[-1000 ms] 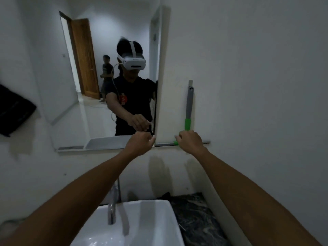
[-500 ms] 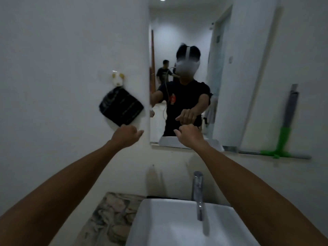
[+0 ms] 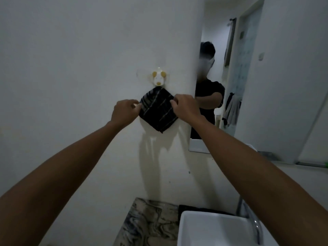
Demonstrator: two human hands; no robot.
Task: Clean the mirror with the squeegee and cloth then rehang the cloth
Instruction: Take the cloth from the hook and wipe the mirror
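Both hands have swung leftward away from the mirror's lower edge and up to the cloth, and the view has turned with them, so the squeegee that stood against the wall to the right is now out of sight except perhaps a sliver of green at the far right edge, too small to be sure of. The dark striped cloth hangs point-down on the white wall from a small cream dog-shaped hook, its top corner caught at the hook. The left hand pinches the cloth's left corner, fingers curled in on it; the right hand pinches the right corner the same way. The mirror is just beside the cloth to the right, reflecting the person. Below sit a marbled worktop, a white sink and a tap.

I judge the person is either taking the cloth down or settling it back; I cannot tell which. The risk is the hook: it looks like a stick-on kind, and a sideways or downward tug from both corners at once could peel it off the wall. If the cloth's corner slips off unheld, it would drop toward the worktop or the wet sink.
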